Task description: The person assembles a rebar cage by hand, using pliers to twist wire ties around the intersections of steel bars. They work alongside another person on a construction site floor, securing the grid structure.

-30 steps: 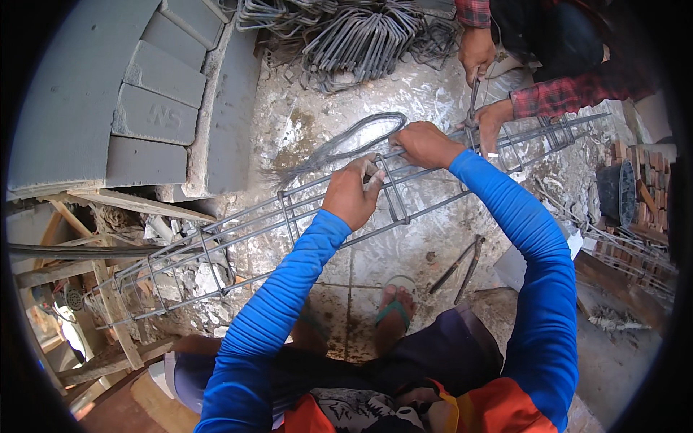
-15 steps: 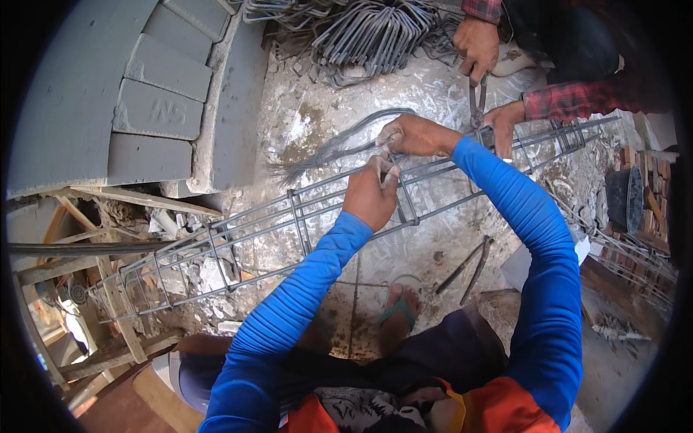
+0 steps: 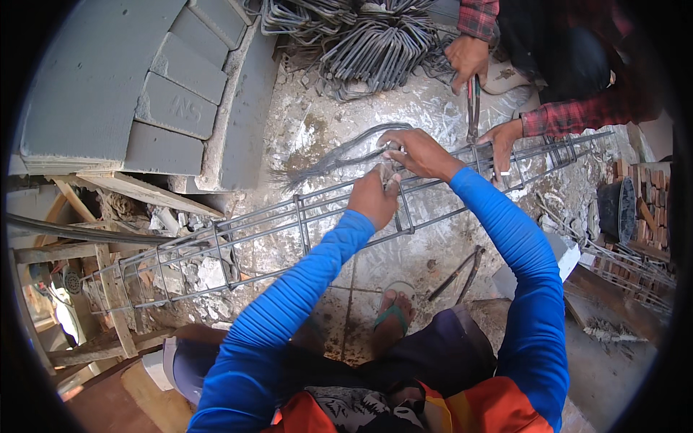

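Hands meet at frame centre, over a long grey steel rebar cage (image 3: 303,224) that runs from lower left to upper right. Left hand (image 3: 373,198), blue sleeve, is closed in a fist round the loose end of a bundle of thin dark tie wire (image 3: 339,155), just above a square grey steel stirrup (image 3: 404,213) on the cage. Right hand (image 3: 419,153) lies just above and beside it, fingers curled onto the same wire end; pinch looks firm, but fingertips are partly hidden, so exact hold cannot be confirmed. Wire bundle trails off toward centre-left, resting on the pale dusty concrete floor (image 3: 433,108).

Second person, red check sleeves, works at upper right: one hand (image 3: 465,58) holds dark pincers (image 3: 473,101), the other hand (image 3: 503,137) rests on the cage approx. where the next stirrup sits. Heap of bent dark steel stirrups (image 3: 375,36) lies at top centre. Grey concrete blocks (image 3: 166,108) stacked upper left. Foot in a green-strapped sandal (image 3: 393,317) at lower centre.

Judgement re the step in hand: separate one strand cleanly, keep it short and taut, seat it tight at the bar/stirrup crossing, and keep fingers clear of the co-worker's pincers.
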